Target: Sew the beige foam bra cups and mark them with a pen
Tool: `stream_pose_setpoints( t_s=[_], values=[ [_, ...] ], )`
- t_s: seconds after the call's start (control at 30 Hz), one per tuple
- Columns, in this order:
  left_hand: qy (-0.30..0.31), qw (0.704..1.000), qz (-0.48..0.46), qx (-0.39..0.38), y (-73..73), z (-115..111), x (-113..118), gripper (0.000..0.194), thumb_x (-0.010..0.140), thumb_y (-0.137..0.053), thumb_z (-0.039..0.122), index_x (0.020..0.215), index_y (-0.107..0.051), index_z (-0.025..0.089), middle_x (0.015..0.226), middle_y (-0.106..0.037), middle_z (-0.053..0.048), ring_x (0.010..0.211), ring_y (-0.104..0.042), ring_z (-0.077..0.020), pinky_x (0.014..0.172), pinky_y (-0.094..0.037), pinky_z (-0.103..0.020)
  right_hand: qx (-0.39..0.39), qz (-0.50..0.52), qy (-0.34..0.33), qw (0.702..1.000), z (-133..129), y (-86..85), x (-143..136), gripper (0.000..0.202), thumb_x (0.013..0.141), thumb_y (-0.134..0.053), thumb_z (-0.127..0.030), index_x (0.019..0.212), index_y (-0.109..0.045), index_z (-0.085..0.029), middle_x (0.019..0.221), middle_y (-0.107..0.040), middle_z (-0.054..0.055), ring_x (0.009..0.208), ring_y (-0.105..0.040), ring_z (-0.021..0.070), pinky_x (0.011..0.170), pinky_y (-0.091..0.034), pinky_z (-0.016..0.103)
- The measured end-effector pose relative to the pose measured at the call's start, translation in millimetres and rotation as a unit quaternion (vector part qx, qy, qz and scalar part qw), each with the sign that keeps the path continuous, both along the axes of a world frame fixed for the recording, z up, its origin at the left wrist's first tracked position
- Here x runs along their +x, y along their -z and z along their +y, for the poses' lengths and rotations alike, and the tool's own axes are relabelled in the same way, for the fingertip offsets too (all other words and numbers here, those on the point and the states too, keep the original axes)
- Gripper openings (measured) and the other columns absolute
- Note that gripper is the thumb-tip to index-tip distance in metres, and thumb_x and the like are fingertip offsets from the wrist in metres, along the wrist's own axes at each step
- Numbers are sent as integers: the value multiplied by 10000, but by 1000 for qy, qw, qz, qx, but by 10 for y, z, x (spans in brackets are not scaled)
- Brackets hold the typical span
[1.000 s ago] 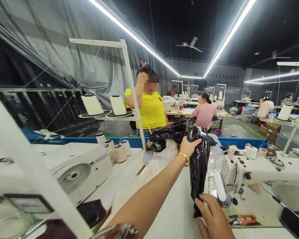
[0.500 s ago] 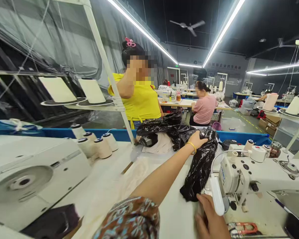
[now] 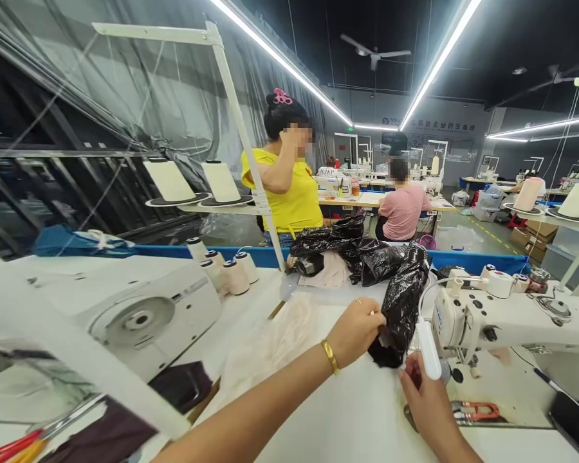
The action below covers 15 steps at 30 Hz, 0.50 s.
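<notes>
A black plastic bag (image 3: 405, 292) lies over the back of the white table (image 3: 338, 399), its near end hanging toward me. My left hand (image 3: 359, 331), with a gold bracelet and a ring, is closed at the bag's left edge, fingertips pinching its plastic. Beside the bag's lower end is my right hand (image 3: 422, 386), fingers bent, partly behind the white lamp (image 3: 428, 347); whether it grips anything is unclear. Pale thin fabric (image 3: 275, 341) lies left of my left hand.
A sewing machine (image 3: 511, 321) stands at the right, another machine (image 3: 139, 321) at the left. Thread cones (image 3: 234, 276) are grouped behind it. Red-handled scissors (image 3: 24, 444) lie lower left. A person in yellow (image 3: 294, 193) stands beyond; another in pink (image 3: 404, 209) sits.
My left hand has come down from the top of the bag to its left edge. My right hand has moved up slightly beside the bag's lower end. The view has shifted left.
</notes>
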<state>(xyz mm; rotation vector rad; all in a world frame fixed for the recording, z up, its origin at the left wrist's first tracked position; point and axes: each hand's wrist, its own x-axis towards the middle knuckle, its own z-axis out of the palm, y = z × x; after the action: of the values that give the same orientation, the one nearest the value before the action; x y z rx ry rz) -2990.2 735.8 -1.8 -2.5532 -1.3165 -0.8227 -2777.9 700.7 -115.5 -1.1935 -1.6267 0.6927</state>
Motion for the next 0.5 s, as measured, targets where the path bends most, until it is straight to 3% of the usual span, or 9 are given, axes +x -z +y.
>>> stream_pose_setpoints(
  t_s=[0.13, 0.2, 0.27, 0.4, 0.5],
  values=[
    [-74, 995, -64, 27, -49, -166, 156, 141, 969, -531, 174, 1051, -645, 175, 883, -636, -44, 811, -603, -216, 761, -485, -345, 13, -5, 7, 1000, -34, -43, -38, 390, 935, -570, -584, 935, -642, -201, 740, -642, 27, 664, -615, 223, 680, -482, 334],
    [-72, 995, -65, 14, 51, -324, 226, 125, 1004, -535, 271, 960, -619, 189, 752, -606, 9, 654, -575, -176, 637, -461, -300, 23, -25, -2, 999, -56, -67, -61, 402, 927, -584, -584, 1005, -656, -196, 716, -628, 8, 625, -597, 214, 650, -463, 323],
    [-45, 998, -41, -6, 210, -452, 274, 188, 1005, -532, 269, 841, -599, 206, 695, -604, 25, 609, -576, -162, 593, -454, -282, 29, -54, 4, 998, -52, -94, -84, 429, 930, -580, -550, 1153, -643, -190, 699, -622, -4, 622, -614, 228, 643, -464, 327],
    [-20, 999, 11, -26, 484, -415, 305, 241, 899, -485, 29, 929, -660, 192, 1002, -724, -63, 946, -678, -211, 841, -548, -319, 24, -93, 38, 995, 60, -145, -146, 344, 962, -491, -398, 1180, -646, -183, 793, -701, 67, 805, -700, 308, 774, -520, 413],
    [-25, 998, 50, -42, 542, -208, 288, 276, 830, -539, -14, 968, -692, 170, 1086, -732, -111, 1093, -660, -267, 1022, -520, -421, 12, -90, 38, 995, 143, -183, -231, 276, 986, -457, -293, 1120, -671, -180, 1032, -740, 151, 1038, -696, 344, 928, -513, 475]
  ],
)
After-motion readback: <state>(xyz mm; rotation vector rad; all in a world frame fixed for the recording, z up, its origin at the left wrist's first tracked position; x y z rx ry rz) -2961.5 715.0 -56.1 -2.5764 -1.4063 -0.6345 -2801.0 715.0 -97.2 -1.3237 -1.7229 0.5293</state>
